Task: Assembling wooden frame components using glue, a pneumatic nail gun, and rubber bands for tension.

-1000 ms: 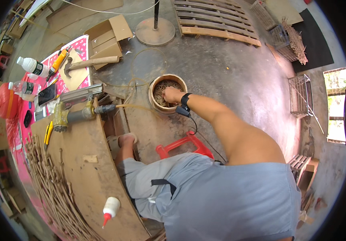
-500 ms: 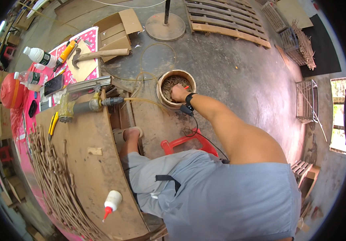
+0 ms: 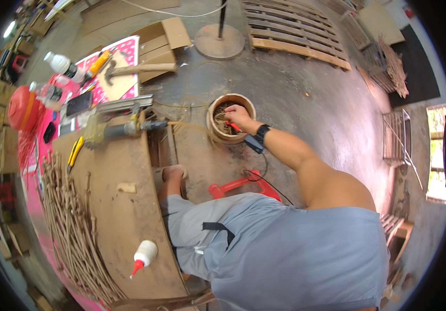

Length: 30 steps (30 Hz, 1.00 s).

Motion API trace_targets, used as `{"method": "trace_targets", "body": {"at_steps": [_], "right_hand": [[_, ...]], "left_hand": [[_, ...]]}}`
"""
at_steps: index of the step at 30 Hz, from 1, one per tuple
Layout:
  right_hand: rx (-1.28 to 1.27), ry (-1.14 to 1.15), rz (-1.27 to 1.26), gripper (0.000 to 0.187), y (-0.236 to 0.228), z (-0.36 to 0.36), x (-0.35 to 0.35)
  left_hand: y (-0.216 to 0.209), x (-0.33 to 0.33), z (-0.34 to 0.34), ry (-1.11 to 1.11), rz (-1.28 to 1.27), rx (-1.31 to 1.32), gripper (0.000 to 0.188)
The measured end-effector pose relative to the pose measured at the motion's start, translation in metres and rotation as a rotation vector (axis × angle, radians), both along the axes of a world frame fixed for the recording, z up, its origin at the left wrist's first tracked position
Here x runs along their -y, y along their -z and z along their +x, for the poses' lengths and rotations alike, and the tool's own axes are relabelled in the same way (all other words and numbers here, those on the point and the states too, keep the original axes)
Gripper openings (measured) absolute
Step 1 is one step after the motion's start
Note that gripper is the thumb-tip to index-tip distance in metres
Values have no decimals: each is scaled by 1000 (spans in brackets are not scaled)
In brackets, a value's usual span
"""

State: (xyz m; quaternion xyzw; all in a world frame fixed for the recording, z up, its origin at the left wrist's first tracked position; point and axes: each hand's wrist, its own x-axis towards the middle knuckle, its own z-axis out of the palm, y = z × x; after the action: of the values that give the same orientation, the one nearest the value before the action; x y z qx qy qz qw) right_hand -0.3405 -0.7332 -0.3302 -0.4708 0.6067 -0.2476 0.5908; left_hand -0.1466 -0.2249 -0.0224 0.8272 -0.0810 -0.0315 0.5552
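Observation:
My right hand (image 3: 239, 116) reaches into a round wooden tub (image 3: 251, 106) on the floor. Its fingers are bent and closed over small brown pieces (image 3: 220, 117) at the bottom. A slim red object (image 3: 233, 126) sticks out from under the palm; its kind is too small to tell. A black band (image 3: 262, 132) circles the wrist, with a dark box on a cable (image 3: 254, 143) beside it. My left hand does not show.
The workbench at the left bears brown knotted sticks (image 3: 70, 223), a white glue bottle (image 3: 145, 253), a yellow cutter (image 3: 76, 151), a power tool (image 3: 117, 130) and a hammer (image 3: 140, 68). A red stool (image 3: 238, 184) stands below the tub. A wooden pallet (image 3: 295, 33) lies beyond.
My right hand has lifted and turned a little within the tub, and the red object now sits lower, under the palm. The whole view has shifted slightly.

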Motion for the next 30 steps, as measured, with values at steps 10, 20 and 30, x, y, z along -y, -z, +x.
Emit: {"method": "trace_targets", "body": {"at_steps": [10, 20, 30], "right_hand": [[682, -631, 305, 20, -246, 72, -58], [770, -1265, 194, 15, -366, 144, -199], [893, -1442, 676, 11, -344, 158, -321]], "left_hand": [[-29, -46, 6, 206, -549, -258, 40], [-14, -59, -11, 408, -788, -492, 75], [-37, -54, -21, 454, -797, -606, 61]]}}
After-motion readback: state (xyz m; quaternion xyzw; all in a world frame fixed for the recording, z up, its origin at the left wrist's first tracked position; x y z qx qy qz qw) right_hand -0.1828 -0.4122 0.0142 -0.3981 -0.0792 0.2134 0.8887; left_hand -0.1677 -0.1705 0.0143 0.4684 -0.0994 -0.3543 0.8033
